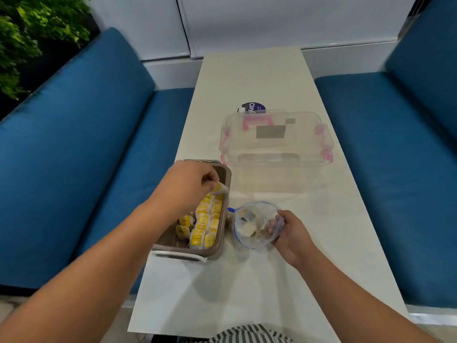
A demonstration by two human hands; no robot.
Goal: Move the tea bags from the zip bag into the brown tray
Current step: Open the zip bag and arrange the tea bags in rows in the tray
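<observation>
**A:** A long pale table (247, 82) runs up the middle of the frame between two blue benches (86, 144), with a plant (29, 33) at the upper left. Why do the brown tray (183, 250) and the zip bag (252, 226) sit side by side, low and centre?

**B:** Probably to keep each trip short. The tray is just left of the bag, so a hand only has to cross a small gap. The clear box (277, 142) above them takes no part in this.

**A:** And the tea bags (205, 221)?

**B:** Most of them stand in rows in the tray, yellow tags up. A few pale ones are left in the zip bag, so I'd judge the job well along but not finished.

**A:** What is the left hand (188, 184) doing?

**B:** It reaches over the tray's upper end, knuckles up and wrist bent down. Its fingertips are pinched together on one tea bag (220, 188) above the far end of the rows, likely about to set it down there.

**A:** And the right hand (291, 233)?

**B:** It grips the zip bag's right edge, fingers curled inside the rim and thumb outside. That holds the mouth wide open, facing up.
</observation>
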